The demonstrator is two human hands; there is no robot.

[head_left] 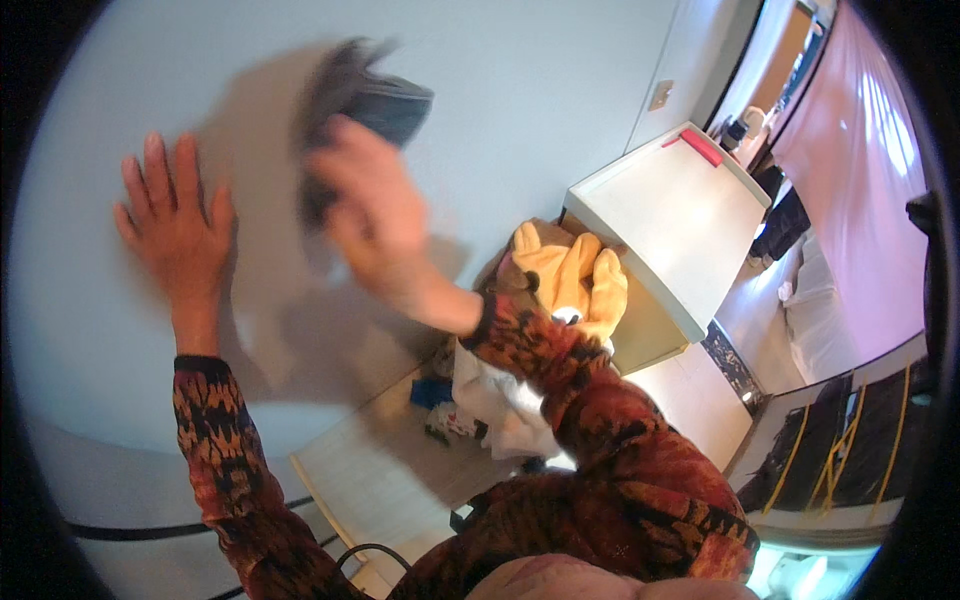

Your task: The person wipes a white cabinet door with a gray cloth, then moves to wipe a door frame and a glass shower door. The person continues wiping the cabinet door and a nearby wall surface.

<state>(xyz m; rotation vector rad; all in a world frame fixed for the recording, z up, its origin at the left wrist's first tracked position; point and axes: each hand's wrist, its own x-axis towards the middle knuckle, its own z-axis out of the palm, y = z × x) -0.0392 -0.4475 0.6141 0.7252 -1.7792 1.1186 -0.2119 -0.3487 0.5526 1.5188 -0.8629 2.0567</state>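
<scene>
My left hand (177,232) lies flat on the pale blue-grey wall (510,90), its fingers spread and nothing in them. Farther to the right, my right hand (375,200) is closed on a dark grey, folded thing (385,108) that looks like a cloth. Motion smears both the hand and the cloth, and part of the cloth is hidden behind the fingers. It is held at or close to the wall; I cannot tell whether it touches. A broad shadow of the arm and cloth falls on the wall.
Right of my right forearm stands a white-topped cabinet (670,200) with a red object (701,148) on it. Against it are a yellow plush item (572,275) and white fabric (495,395). A switch plate (660,95) sits on the wall. Pink curtain (850,180) hangs far right.
</scene>
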